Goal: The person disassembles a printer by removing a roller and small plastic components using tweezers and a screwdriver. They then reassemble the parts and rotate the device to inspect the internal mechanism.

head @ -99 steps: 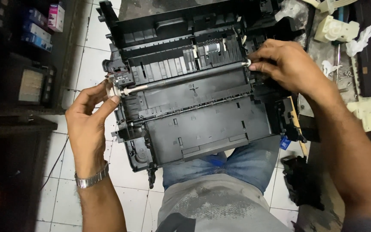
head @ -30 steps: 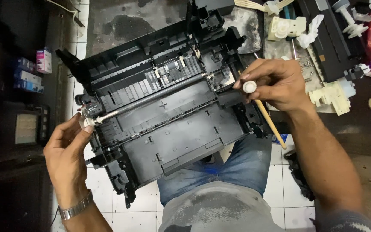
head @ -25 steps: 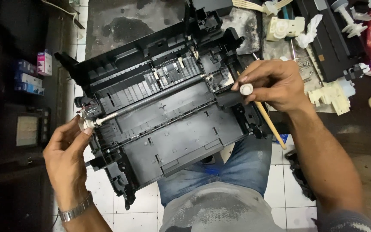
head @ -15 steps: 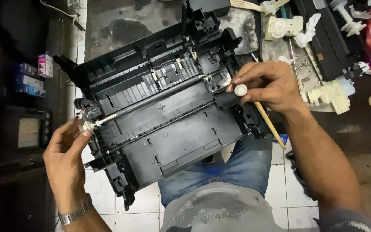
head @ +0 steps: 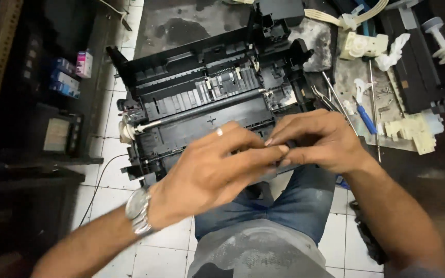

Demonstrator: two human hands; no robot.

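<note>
- Your 2 hands meet over the front edge of the black printer chassis [head: 217,103], which rests across your lap above the tiled floor [head: 160,252].
- Your left hand [head: 209,172] reaches in from the lower left, its fingers [head: 256,154] stretched toward the right hand and touching its fingertips.
- Your right hand [head: 320,141] has its fingers curled and pinched around something small and dark; I cannot tell what the part is, since both hands cover it.
- To do this step well, I would judge: keep the chassis steady on your knees, hold the pinch low over it so a dropped part lands inside, and let 1 hand hold while the other adjusts.
- Keep clear of the metal shaft [head: 197,114] that runs across the chassis, with its white gear [head: 126,132] at the left end.
- Counted: 1 chassis, 1 shaft, 1 white gear on it.
- 1 wristwatch [head: 139,210] on your left wrist, 1 ring [head: 219,132] on a left finger.
- On the grey work surface to the right: 1 blue-handled screwdriver [head: 365,118], 1 pair of tweezers [head: 324,98], and several cream plastic parts [head: 412,131], at least 3 clusters.
- On the dark shelf [head: 37,154] at left, about 4 small coloured boxes [head: 70,77].
</note>
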